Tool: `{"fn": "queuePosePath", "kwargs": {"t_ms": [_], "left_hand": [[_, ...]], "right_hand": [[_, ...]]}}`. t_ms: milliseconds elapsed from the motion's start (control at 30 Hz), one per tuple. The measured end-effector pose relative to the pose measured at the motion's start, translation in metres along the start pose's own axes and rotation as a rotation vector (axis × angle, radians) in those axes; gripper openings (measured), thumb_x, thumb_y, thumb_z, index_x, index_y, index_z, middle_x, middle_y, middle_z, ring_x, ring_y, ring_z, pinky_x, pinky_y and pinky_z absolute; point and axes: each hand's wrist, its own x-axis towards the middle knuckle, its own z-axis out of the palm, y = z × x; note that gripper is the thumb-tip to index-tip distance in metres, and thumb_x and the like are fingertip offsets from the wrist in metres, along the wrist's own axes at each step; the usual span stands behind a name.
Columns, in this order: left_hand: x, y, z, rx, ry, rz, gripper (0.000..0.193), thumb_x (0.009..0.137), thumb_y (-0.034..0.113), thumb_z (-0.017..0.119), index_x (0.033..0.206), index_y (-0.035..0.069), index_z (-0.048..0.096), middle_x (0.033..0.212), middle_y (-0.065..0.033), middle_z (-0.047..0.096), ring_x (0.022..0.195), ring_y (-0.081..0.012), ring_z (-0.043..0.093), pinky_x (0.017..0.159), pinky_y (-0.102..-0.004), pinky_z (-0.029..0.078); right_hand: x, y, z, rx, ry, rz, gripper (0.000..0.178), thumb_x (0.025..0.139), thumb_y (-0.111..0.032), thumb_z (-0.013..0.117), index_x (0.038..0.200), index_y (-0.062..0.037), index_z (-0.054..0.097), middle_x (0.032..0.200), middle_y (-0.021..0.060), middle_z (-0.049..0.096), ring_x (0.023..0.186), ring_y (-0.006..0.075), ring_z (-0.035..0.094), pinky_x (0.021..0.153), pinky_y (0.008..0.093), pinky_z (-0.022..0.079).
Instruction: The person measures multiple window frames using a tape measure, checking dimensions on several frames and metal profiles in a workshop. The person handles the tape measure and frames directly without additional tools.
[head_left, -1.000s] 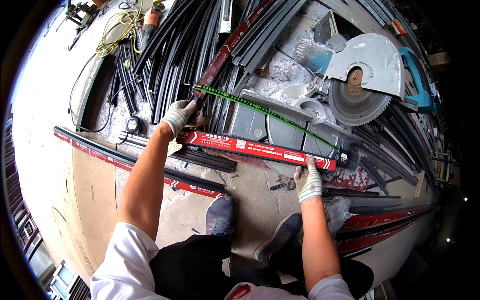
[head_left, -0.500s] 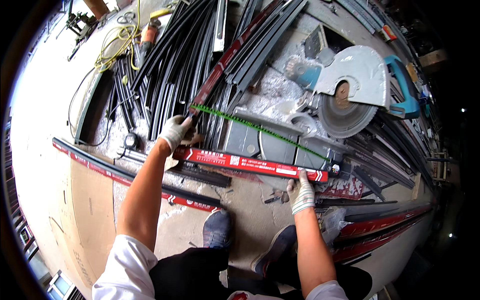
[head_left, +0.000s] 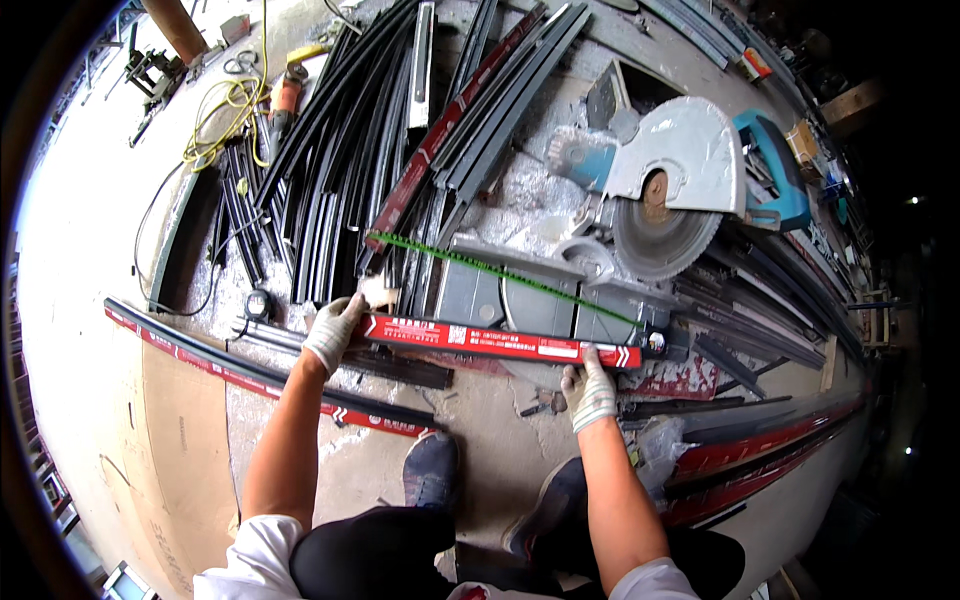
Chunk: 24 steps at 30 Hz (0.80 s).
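Observation:
A metal profile with a red label strip [head_left: 500, 341] lies crosswise in front of me, before the bed of the mitre saw [head_left: 680, 170]. My left hand [head_left: 335, 333], in a pale work glove, grips its left end, thumb and fingers closed around it. The gloved right hand [head_left: 590, 388] holds the right end, its thumb on the label and its fingers curled underneath. Just beyond the profile stretches a green tape measure blade [head_left: 505, 273], slanting across the saw bed. The blade's right end meets a small dark case [head_left: 656, 342] near the profile's right end.
Many black profiles [head_left: 350, 150] lie piled beyond my left hand, near an orange power tool [head_left: 286, 98] with a yellow cord [head_left: 236, 108]. A second tape measure [head_left: 260, 303] rests at left. Red-labelled profiles [head_left: 760, 450] lie right; another [head_left: 250, 372] lies beside cardboard [head_left: 175, 420].
My left hand has come down toward me, from near the green blade's left end to the profile's left end. The right hand keeps its hold. The whole view has shifted slightly.

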Motion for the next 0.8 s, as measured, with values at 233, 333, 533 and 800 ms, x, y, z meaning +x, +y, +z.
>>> {"fn": "queuePosePath", "kwargs": {"t_ms": [233,333,533,800], "left_hand": [[0.003,0.021,0.019,0.038,0.022,0.066,0.036,0.097,0.039,0.064,0.106,0.004,0.068,0.085,-0.0022,0.069,0.066,-0.0106,0.065,0.052,-0.0252,0.053],[0.004,0.019,0.014,0.048,0.086,0.146,0.034,0.095,0.038,0.066,0.105,0.005,0.069,0.085,-0.0014,0.070,0.067,-0.0096,0.065,0.054,-0.0247,0.052],[0.017,0.032,0.025,0.035,0.054,0.192,0.032,0.095,0.036,0.068,0.105,0.005,0.070,0.084,-0.0004,0.070,0.069,-0.0077,0.062,0.058,-0.0222,0.049],[0.037,0.017,0.014,-0.001,0.011,0.218,0.036,0.095,0.037,0.067,0.109,0.004,0.068,0.093,-0.0043,0.071,0.078,-0.0115,0.067,0.072,-0.0259,0.055]], "right_hand": [[-0.001,-0.007,0.000,0.034,0.032,0.012,0.035,0.086,-0.042,0.077,0.107,-0.0175,0.064,0.089,-0.0019,0.060,0.072,0.0148,0.058,0.057,0.0271,0.046],[-0.010,-0.008,0.009,0.065,-0.002,-0.078,0.042,0.082,-0.038,0.082,0.105,-0.0114,0.059,0.087,0.0030,0.060,0.070,0.0165,0.059,0.054,0.0266,0.048],[0.004,-0.016,0.007,-0.052,-0.054,-0.033,0.048,0.083,-0.049,0.076,0.110,-0.0124,0.062,0.103,0.0030,0.060,0.079,0.0157,0.060,0.061,0.0252,0.052],[0.001,-0.023,0.006,-0.227,-0.021,0.045,0.055,0.081,-0.053,0.077,0.096,-0.0027,0.060,0.077,0.0122,0.069,0.058,0.0183,0.065,0.045,0.0274,0.053]]}}
